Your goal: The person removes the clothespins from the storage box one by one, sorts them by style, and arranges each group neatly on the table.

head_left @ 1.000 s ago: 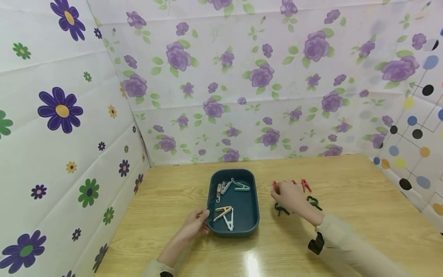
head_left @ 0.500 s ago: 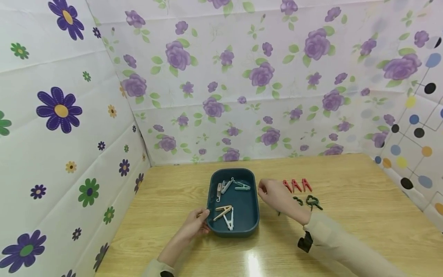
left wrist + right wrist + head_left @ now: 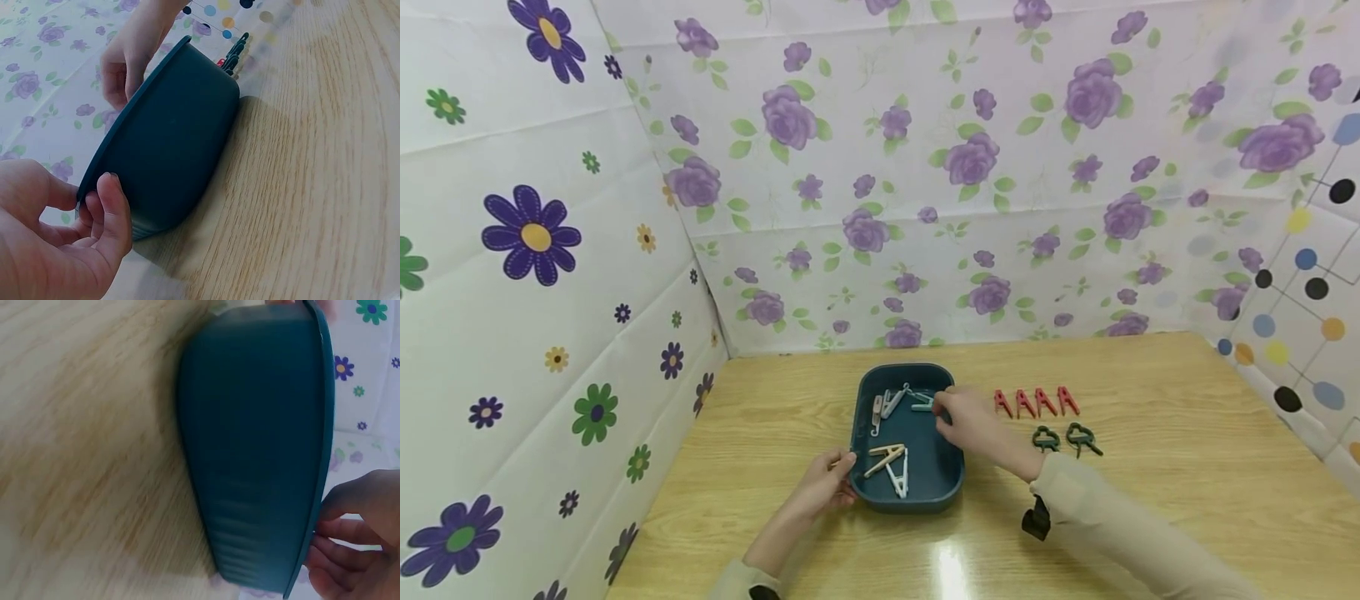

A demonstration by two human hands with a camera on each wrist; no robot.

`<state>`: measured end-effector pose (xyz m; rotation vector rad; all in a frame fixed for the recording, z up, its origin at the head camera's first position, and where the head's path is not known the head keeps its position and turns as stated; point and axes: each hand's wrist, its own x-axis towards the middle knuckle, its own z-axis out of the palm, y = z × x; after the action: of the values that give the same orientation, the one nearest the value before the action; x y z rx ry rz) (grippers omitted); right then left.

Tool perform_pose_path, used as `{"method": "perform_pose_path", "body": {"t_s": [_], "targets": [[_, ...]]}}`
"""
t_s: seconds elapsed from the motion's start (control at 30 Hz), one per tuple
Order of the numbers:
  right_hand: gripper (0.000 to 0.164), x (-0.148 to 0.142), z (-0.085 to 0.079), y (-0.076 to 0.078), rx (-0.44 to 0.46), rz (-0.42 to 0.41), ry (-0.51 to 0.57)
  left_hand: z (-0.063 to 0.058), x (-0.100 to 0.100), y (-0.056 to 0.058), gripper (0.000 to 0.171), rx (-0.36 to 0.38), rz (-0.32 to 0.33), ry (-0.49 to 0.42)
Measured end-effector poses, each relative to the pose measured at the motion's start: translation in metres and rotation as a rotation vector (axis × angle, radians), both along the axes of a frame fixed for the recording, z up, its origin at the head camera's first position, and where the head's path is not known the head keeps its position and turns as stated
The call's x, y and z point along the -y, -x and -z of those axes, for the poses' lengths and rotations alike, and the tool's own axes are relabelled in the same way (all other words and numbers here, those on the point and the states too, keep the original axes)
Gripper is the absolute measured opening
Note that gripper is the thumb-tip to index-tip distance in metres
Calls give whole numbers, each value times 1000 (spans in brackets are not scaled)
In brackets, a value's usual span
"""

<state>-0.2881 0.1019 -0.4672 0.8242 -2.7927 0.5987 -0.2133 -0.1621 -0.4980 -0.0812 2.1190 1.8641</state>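
My left hand point(image 3: 829, 482) grips the near-left rim of a dark teal plastic bin point(image 3: 928, 507), thumb at the lip and fingers against the outer wall. Inside lie a peach clothespin point(image 3: 886, 457), a white clothespin point(image 3: 901, 483), a pinkish hooked clip point(image 3: 876, 414), a greyish clip point(image 3: 893, 403) and a mint clothespin point(image 3: 921, 407). My right hand point(image 3: 973, 425) reaches over the right rim, fingers loosely curled right at the mint clothespin and covering part of it. In the right wrist view its fingertips are hidden behind the rim.
Right of the bin, several red clothespins point(image 3: 1025, 404) form a row on the wooden table point(image 3: 760, 425). In front of them are dark green cloud-shaped clips point(image 3: 1080, 436), partly hidden by my right arm. Flowered sheets point(image 3: 910, 167) enclose the back and left.
My right hand has moved left from the red clothespins, across the bin's right rim, to the mint clothespin. The whole red row is uncovered now. My left hand keeps its place on the rim.
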Motion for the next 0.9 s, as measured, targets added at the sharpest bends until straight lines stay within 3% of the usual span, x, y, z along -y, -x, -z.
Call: {"method": "perform_pose_path", "body": {"t_s": [0.27, 0.37, 0.57, 0.73, 0.9], "targets": [[15, 21, 6, -10, 155, -284, -187, 0, 1, 1, 33, 1, 3, 1], [18, 28, 12, -13, 201, -331, -223, 0, 1, 0, 34, 1, 5, 5], [21, 38, 17, -17, 181, -339, -281, 0, -1, -1, 33, 18, -5, 5], [3, 40, 16, -22, 143, -303, -300, -1, -1, 0, 32, 20, -5, 23], [24, 40, 19, -26, 107, -272, -295, -1, -1, 0, 33, 21, -6, 36]]}}
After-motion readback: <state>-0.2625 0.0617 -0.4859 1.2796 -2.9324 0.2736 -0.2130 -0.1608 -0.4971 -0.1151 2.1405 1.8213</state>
